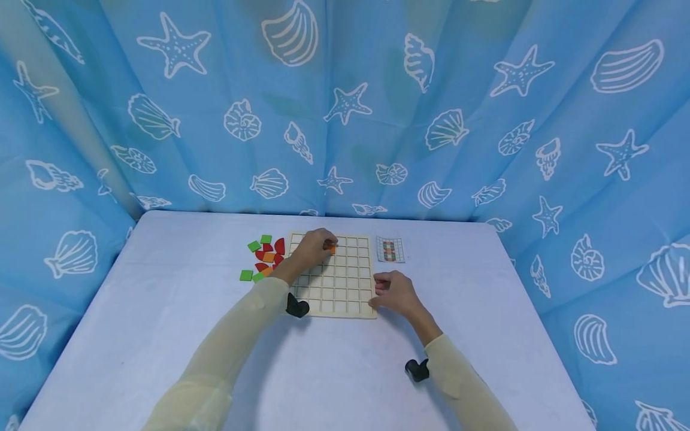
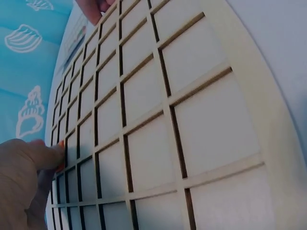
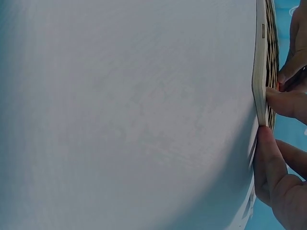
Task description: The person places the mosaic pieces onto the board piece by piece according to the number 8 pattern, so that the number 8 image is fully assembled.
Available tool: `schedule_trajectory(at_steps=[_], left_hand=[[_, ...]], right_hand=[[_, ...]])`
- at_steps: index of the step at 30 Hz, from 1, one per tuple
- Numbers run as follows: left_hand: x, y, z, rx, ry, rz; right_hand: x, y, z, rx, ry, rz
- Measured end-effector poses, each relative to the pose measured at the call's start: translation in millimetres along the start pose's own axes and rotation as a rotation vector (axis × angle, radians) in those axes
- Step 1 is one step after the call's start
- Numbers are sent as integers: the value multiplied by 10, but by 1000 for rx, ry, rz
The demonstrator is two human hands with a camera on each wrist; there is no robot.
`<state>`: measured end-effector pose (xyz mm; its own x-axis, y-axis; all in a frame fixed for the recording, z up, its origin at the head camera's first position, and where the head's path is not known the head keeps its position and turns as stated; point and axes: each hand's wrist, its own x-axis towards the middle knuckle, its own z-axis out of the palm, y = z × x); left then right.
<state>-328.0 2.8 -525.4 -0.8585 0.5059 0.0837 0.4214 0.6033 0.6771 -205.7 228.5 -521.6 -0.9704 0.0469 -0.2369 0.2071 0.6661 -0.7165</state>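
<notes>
My left hand (image 1: 314,248) reaches over the upper part of a wooden grid board (image 1: 345,315). It pinches a small orange tile (image 1: 333,250) between thumb and fingertips, low over the cells; a sliver of orange tile (image 2: 62,149) shows at the fingertips in the left wrist view. At the board's right edge, my right hand (image 1: 396,293) holds the frame. In the right wrist view its thumb (image 3: 285,103) lies over the rim and a fingertip (image 3: 265,136) presses the side. The cells seen around the left hand hold no tiles; its forearm hides part of the left side.
Left of the board lies a loose pile of green squares (image 1: 246,275), red curved pieces (image 1: 280,246) and orange squares (image 1: 268,257). A printed pattern card (image 1: 390,250) lies to the right. A white cloth covers the table (image 1: 345,371); a blue shell-print curtain (image 1: 345,143) hangs behind it.
</notes>
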Motion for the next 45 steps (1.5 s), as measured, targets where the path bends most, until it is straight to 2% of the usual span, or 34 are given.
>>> schedule_trajectory(at_steps=[8, 12, 16, 19, 23, 27, 29, 32, 36, 41, 45], left_hand=[[-18, -32, -41, 6, -21, 14], [-91, -65, -112, 28, -4, -14], [-159, -170, -288, 83, 15, -34], [-199, -281, -478, 180, 36, -40], [-297, -415, -742, 269, 43, -153], [-424, -544, -953, 259, 4, -314], [-475, -602, -1021, 241, -36, -346], [-533, -661, -1083, 232, -106, -325], [-589, -694, -1104, 280, -175, -230], [-646, -704, -1088, 361, -198, -149], [-678, -703, -1088, 418, -186, -128]], right_hand=[[40, 3, -3, -44, 9, 4], [32, 46, 4, -41, 6, 21], [20, 79, 19, -14, 10, 16], [20, 75, 19, -14, 15, 5], [25, 65, 18, -20, 24, 2], [35, 67, 21, -18, 21, 1], [37, 68, 20, -19, 19, 0], [38, 68, 13, -25, 20, -4], [36, 52, 1, -24, 26, -11], [47, 32, 16, -27, 20, -6], [61, 28, 42, -31, 19, -5]])
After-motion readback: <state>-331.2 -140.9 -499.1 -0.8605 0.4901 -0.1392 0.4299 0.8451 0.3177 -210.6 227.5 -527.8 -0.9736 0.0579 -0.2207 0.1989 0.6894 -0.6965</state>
